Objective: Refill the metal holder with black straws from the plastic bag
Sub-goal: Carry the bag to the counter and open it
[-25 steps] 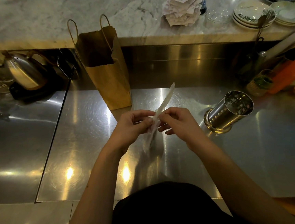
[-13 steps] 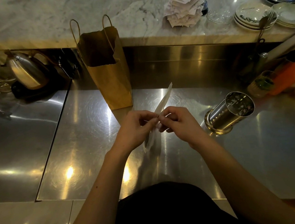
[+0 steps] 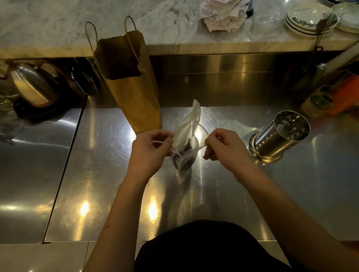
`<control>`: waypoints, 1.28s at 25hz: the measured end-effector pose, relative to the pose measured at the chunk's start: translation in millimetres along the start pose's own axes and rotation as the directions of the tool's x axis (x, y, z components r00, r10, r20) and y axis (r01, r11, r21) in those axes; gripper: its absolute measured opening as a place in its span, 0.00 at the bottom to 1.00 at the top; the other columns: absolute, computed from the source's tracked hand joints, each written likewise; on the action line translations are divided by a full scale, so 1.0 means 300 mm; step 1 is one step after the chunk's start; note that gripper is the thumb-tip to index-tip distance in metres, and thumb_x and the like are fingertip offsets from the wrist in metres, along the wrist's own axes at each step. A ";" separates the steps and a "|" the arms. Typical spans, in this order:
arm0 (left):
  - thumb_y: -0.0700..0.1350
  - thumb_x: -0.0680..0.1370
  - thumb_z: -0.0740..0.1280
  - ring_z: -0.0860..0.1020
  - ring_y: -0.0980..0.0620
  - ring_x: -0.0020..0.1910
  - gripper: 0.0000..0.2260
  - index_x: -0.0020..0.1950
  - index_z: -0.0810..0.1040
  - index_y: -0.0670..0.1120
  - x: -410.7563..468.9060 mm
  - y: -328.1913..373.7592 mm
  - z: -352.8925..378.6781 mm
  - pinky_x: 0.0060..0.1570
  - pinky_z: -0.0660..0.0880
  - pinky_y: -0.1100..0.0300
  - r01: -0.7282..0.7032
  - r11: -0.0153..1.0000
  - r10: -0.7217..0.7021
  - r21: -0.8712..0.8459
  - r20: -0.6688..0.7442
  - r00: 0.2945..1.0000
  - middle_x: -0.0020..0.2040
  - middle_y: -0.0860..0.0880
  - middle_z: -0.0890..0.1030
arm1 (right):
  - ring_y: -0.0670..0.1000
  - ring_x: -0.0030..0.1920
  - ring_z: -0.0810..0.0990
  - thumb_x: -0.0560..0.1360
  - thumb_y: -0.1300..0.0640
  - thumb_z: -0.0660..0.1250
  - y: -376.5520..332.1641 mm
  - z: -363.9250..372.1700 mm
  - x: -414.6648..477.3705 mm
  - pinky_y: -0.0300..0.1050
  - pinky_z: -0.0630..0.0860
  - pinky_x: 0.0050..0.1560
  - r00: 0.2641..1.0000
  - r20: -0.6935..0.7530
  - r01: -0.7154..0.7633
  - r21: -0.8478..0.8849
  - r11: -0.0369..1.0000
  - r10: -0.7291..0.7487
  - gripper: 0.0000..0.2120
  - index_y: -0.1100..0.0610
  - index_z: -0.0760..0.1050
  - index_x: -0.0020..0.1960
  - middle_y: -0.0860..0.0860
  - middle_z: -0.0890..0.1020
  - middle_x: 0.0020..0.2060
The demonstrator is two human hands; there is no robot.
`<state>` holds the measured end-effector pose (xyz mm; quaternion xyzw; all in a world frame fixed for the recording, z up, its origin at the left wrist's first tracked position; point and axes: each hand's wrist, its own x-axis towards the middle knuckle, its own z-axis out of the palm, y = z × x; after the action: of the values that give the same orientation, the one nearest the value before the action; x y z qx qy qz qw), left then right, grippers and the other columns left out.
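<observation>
A clear plastic bag (image 3: pixel 186 148) hangs over the steel counter between my hands, its mouth pulled apart. Dark straw ends (image 3: pixel 185 150) show inside it. My left hand (image 3: pixel 151 152) pinches the bag's left edge and my right hand (image 3: pixel 225 146) pinches its right edge. The perforated metal holder (image 3: pixel 279 135) stands tilted on the counter just right of my right hand, with its open top facing me; I see nothing inside it.
A brown paper bag (image 3: pixel 133 90) stands open just behind the plastic bag. A kettle (image 3: pixel 33 85) sits at the far left. Jars and an orange container (image 3: pixel 352 92) crowd the right. Plates (image 3: pixel 309 18) and a paper stack (image 3: pixel 223 6) rest on the marble ledge.
My hands were close together on the flat, closed bag; now they have moved apart sideways, spreading the bag's mouth open so dark straws show.
</observation>
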<state>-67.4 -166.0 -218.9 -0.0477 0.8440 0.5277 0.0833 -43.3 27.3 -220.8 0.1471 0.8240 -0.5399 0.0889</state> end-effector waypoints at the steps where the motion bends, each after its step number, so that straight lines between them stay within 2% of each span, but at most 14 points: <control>1: 0.43 0.78 0.68 0.83 0.56 0.39 0.06 0.53 0.83 0.48 0.000 -0.001 -0.015 0.47 0.83 0.54 -0.020 0.999 0.021 0.026 -0.028 0.999 0.46 0.51 0.84 | 0.51 0.37 0.84 0.77 0.57 0.61 0.003 -0.011 0.000 0.55 0.82 0.49 1.000 -0.012 -0.003 -0.034 0.999 0.003 0.08 0.56 0.77 0.42 0.50 0.83 0.29; 3: 0.44 0.78 0.69 0.83 0.56 0.39 0.06 0.53 0.83 0.47 0.005 -0.002 -0.049 0.47 0.83 0.56 -0.055 0.997 0.061 0.063 -0.099 0.993 0.46 0.51 0.84 | 0.52 0.36 0.83 0.76 0.55 0.61 0.008 -0.035 -0.005 0.55 0.81 0.48 0.999 -0.037 -0.005 -0.086 0.996 0.002 0.09 0.55 0.77 0.40 0.50 0.82 0.28; 6: 0.45 0.77 0.70 0.84 0.55 0.37 0.05 0.52 0.82 0.47 0.013 0.006 -0.101 0.43 0.83 0.57 -0.084 0.996 0.086 0.017 -0.169 0.982 0.43 0.51 0.83 | 0.47 0.32 0.81 0.75 0.55 0.62 0.005 -0.067 -0.019 0.46 0.77 0.42 0.996 -0.091 0.005 -0.157 0.988 -0.020 0.09 0.55 0.77 0.39 0.49 0.80 0.27; 8: 0.43 0.77 0.70 0.84 0.54 0.36 0.06 0.53 0.81 0.48 0.014 0.015 -0.114 0.41 0.83 0.56 -0.085 0.995 0.091 0.050 -0.139 0.986 0.44 0.52 0.82 | 0.45 0.32 0.80 0.75 0.54 0.64 0.002 -0.073 -0.021 0.43 0.74 0.41 0.997 -0.076 0.012 -0.217 0.976 -0.029 0.08 0.53 0.77 0.39 0.49 0.81 0.29; 10: 0.42 0.77 0.70 0.83 0.54 0.37 0.06 0.53 0.78 0.49 0.012 0.021 -0.109 0.42 0.82 0.55 -0.113 0.984 0.123 0.134 -0.068 0.990 0.47 0.52 0.81 | 0.47 0.35 0.82 0.73 0.50 0.66 0.003 -0.069 -0.011 0.49 0.79 0.44 0.999 -0.037 0.020 -0.284 0.959 -0.032 0.05 0.50 0.75 0.40 0.47 0.82 0.32; 13: 0.39 0.76 0.67 0.82 0.51 0.39 0.09 0.52 0.75 0.53 0.002 0.028 -0.096 0.41 0.80 0.56 -0.170 0.964 0.169 0.205 0.022 0.985 0.50 0.53 0.80 | 0.49 0.41 0.81 0.71 0.48 0.69 -0.013 -0.062 -0.003 0.54 0.81 0.47 0.999 -0.001 0.032 -0.352 0.935 -0.034 0.10 0.48 0.71 0.49 0.43 0.80 0.38; 15: 0.39 0.77 0.65 0.82 0.50 0.38 0.10 0.51 0.75 0.54 -0.001 0.031 -0.088 0.36 0.76 0.63 -0.182 0.958 0.174 0.220 0.059 0.983 0.49 0.51 0.80 | 0.49 0.43 0.81 0.71 0.48 0.70 -0.042 -0.055 0.004 0.53 0.80 0.49 0.998 0.019 0.070 -0.352 0.933 -0.068 0.17 0.48 0.68 0.56 0.44 0.81 0.45; 17: 0.38 0.78 0.63 0.81 0.54 0.38 0.10 0.50 0.80 0.53 -0.003 0.035 -0.081 0.32 0.70 0.74 -0.178 0.946 0.163 0.272 0.078 0.984 0.47 0.49 0.82 | 0.51 0.48 0.81 0.73 0.45 0.69 -0.071 -0.040 0.016 0.52 0.79 0.53 0.994 0.030 0.113 -0.333 0.936 -0.109 0.24 0.47 0.64 0.64 0.48 0.81 0.53; 19: 0.38 0.79 0.62 0.81 0.57 0.40 0.12 0.53 0.83 0.52 -0.005 0.040 -0.075 0.36 0.69 0.77 -0.183 0.931 0.158 0.317 0.104 0.982 0.50 0.50 0.83 | 0.52 0.52 0.81 0.73 0.41 0.67 -0.095 -0.017 0.031 0.53 0.77 0.56 0.988 0.026 0.153 -0.311 0.938 -0.152 0.29 0.46 0.61 0.69 0.49 0.79 0.57; 22: 0.38 0.78 0.63 0.81 0.57 0.44 0.14 0.58 0.82 0.51 -0.015 0.052 -0.062 0.43 0.71 0.73 -0.217 0.925 0.173 0.313 0.161 0.972 0.59 0.51 0.82 | 0.53 0.54 0.80 0.74 0.41 0.67 -0.121 0.018 0.062 0.50 0.76 0.56 0.980 0.044 0.196 -0.304 0.932 -0.192 0.30 0.45 0.60 0.72 0.51 0.78 0.59; 24: 0.38 0.77 0.64 0.81 0.57 0.45 0.14 0.59 0.81 0.50 -0.025 0.065 -0.052 0.46 0.74 0.70 -0.220 0.929 0.168 0.299 0.189 0.967 0.59 0.53 0.81 | 0.51 0.52 0.79 0.76 0.43 0.66 -0.139 0.033 0.086 0.45 0.73 0.52 0.976 0.062 0.218 -0.335 0.917 -0.210 0.28 0.47 0.61 0.72 0.51 0.79 0.58; 26: 0.39 0.77 0.66 0.81 0.55 0.47 0.12 0.58 0.81 0.50 -0.027 0.071 -0.044 0.48 0.77 0.65 -0.191 0.937 0.139 0.292 0.189 0.972 0.57 0.52 0.81 | 0.49 0.45 0.80 0.78 0.49 0.65 -0.143 0.045 0.111 0.44 0.76 0.49 0.965 0.073 0.260 -0.363 0.895 -0.251 0.24 0.49 0.63 0.71 0.52 0.81 0.52; 29: 0.43 0.76 0.69 0.79 0.56 0.44 0.07 0.53 0.78 0.49 0.002 0.065 -0.034 0.46 0.77 0.63 -0.150 0.932 0.123 0.331 0.100 0.987 0.46 0.54 0.80 | 0.50 0.37 0.83 0.80 0.54 0.62 -0.128 0.055 0.134 0.49 0.83 0.45 0.946 0.072 0.320 -0.357 0.878 -0.315 0.16 0.52 0.67 0.66 0.53 0.83 0.41; 32: 0.46 0.77 0.68 0.77 0.58 0.40 0.13 0.61 0.73 0.52 0.053 0.067 -0.023 0.40 0.72 0.67 -0.159 0.914 0.161 0.374 0.027 0.987 0.43 0.57 0.76 | 0.49 0.36 0.83 0.80 0.54 0.62 -0.129 0.058 0.142 0.47 0.83 0.44 0.941 0.082 0.335 -0.339 0.879 -0.327 0.11 0.53 0.69 0.61 0.53 0.83 0.40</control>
<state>-87.2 -163.2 -201.2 0.0372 0.9304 0.3617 0.0457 -96.7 3.2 -207.3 -0.0199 0.9183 -0.3942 0.0291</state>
